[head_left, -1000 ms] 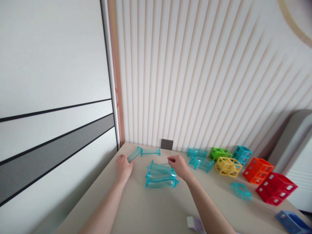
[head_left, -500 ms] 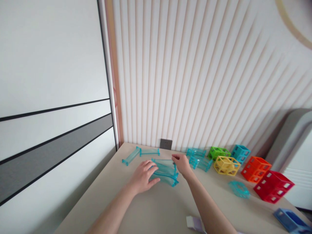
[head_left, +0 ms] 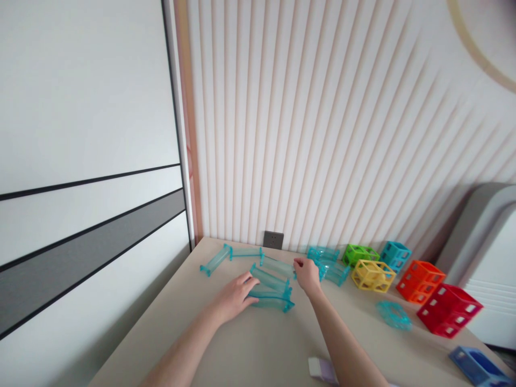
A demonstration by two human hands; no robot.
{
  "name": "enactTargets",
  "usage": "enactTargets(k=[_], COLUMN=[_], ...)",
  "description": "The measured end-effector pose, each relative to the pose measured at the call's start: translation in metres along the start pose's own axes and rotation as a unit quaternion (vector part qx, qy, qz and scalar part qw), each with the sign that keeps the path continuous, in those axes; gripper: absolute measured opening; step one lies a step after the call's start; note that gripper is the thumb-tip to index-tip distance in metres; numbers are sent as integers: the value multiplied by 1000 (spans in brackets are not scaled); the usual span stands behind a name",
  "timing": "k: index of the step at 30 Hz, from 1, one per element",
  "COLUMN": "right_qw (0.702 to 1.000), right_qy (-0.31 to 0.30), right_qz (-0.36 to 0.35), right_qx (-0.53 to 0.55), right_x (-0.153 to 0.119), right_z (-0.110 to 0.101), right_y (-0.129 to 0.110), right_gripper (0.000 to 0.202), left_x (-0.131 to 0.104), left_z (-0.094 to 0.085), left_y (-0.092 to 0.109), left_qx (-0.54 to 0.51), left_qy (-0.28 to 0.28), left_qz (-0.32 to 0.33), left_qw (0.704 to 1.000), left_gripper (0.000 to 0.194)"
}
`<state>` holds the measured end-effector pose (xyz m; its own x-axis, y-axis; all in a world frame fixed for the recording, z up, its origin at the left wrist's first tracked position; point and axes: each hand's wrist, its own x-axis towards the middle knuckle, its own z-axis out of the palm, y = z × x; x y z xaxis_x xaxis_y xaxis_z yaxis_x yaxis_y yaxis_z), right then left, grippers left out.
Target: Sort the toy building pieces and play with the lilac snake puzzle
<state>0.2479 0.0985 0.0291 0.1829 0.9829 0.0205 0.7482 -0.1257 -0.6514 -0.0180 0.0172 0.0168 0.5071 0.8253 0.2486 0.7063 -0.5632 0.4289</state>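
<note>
My right hand [head_left: 306,273] pinches the right end of a translucent teal panel [head_left: 278,265], whose left end meets a second teal panel [head_left: 246,252] near the wall. That one joins a slanted panel [head_left: 216,260] at the far left. Nearer me lie two more panels, an upper one [head_left: 271,279] and a lower one [head_left: 271,302]. My left hand [head_left: 237,295] rests at their left ends with its fingers apart, touching them and hiding part of the lower one.
Right of my right hand are more teal pieces [head_left: 336,272], then green [head_left: 360,254], yellow [head_left: 373,275], blue [head_left: 396,256], orange [head_left: 420,281] and red [head_left: 449,310] frames. A teal ring-like piece [head_left: 394,315], a blue block [head_left: 479,366] and a white-and-purple object [head_left: 322,370] lie nearer.
My right hand has moved slightly right with the teal panel, which now lies away from the two nearer panels and reaches the back panel. My left hand has shifted slightly left.
</note>
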Motion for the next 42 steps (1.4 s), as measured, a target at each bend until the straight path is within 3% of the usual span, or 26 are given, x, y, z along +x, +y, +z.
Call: enactTargets(k=[3, 9, 14, 21, 24, 30, 36, 42], right_qw=[999, 998, 994, 961, 952, 932, 861, 801], right_qy=[17, 27, 14, -191, -224, -247, -392, -481], right_qz=[-8, -36, -100, -194, -191, -168, -121, -120], right_qx=[-27, -52, -41, 48, 87, 203, 302, 336], right_x=[-1, -9, -21, -35, -34, -38, -56, -63], right_z=[1, 2, -2, 2, 4, -14, -50, -62], right_y=[0, -5, -22, -42, -40, -53, -65, -66], right_gripper=[19, 31, 32, 18, 19, 64, 66, 68], left_x=[0, 0, 0, -3, -4, -5, -5, -4], left_z=[-1, 1, 1, -6, -8, -10, -9, -7], left_y=[1, -1, -1, 0, -1, -6, -12, -15], left_qx=[-10, -12, -6, -26, -35, -50, -56, -72], left_qy=[-9, -26, -35, -21, -9, 71, 93, 88], left_qz=[8, 28, 48, 50, 55, 37, 25, 28], left_qw=[1000, 999, 998, 998, 998, 996, 994, 993], left_gripper=[30, 33, 32, 33, 33, 35, 33, 36])
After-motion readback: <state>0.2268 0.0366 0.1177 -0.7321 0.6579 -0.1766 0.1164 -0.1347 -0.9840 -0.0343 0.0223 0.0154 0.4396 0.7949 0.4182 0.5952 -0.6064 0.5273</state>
